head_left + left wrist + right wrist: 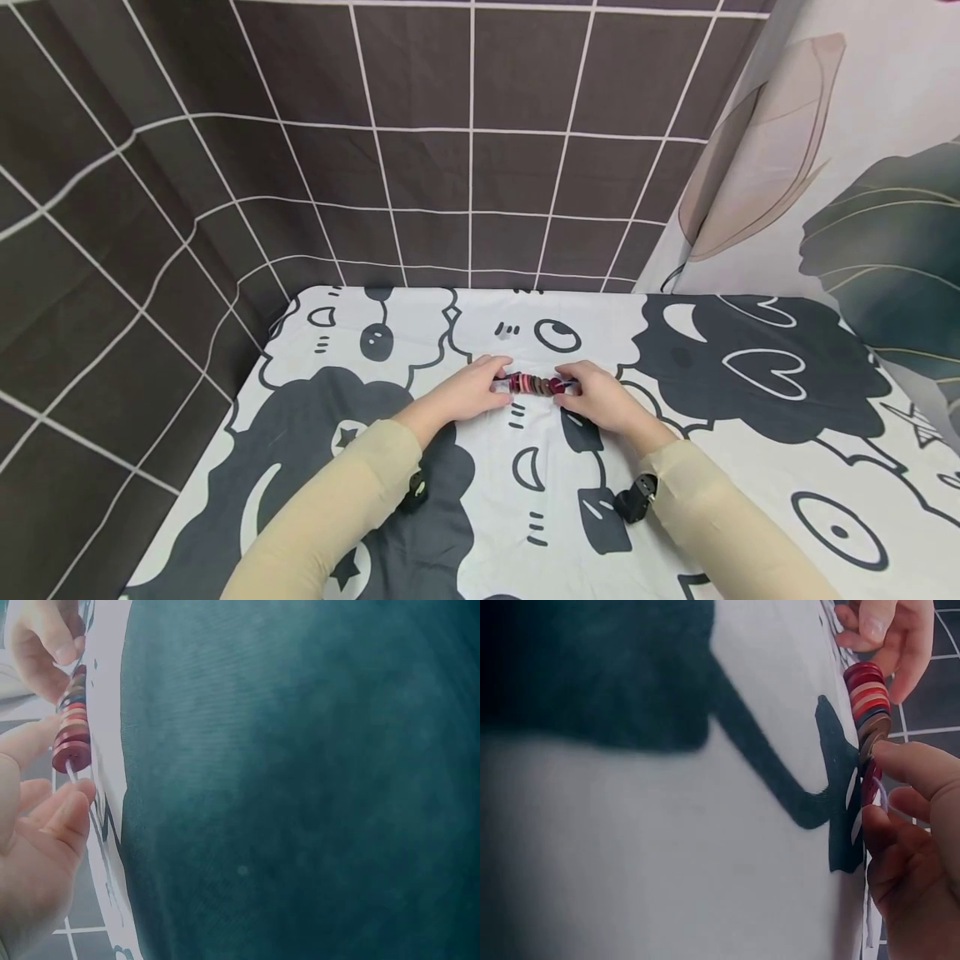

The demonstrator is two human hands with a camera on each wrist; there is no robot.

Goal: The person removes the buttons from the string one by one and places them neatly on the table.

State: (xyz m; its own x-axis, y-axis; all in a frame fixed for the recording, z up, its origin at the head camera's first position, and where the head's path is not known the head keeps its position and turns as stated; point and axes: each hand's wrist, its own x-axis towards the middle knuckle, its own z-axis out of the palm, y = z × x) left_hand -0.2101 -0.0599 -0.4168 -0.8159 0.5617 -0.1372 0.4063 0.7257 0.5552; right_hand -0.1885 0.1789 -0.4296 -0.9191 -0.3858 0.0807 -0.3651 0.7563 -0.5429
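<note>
A string of round, button-like discs in dark red, pink, brown and dark tones is held sideways between both hands, close over the patterned cloth. The discs sit packed face to face on a thin pale cord. At the left end, my left hand pinches the cord with its fingertips, right beside a dark red disc. My right hand grips the other end, thumb and fingers around the last discs. There the cord loops out from a dark red disc, partly hidden by the fingers.
A white cloth with dark cartoon shapes covers the surface under the hands. Dark grid-patterned fabric hangs behind and to the left. At the right hangs a pale curtain with leaf prints. Each wrist wears a small black camera.
</note>
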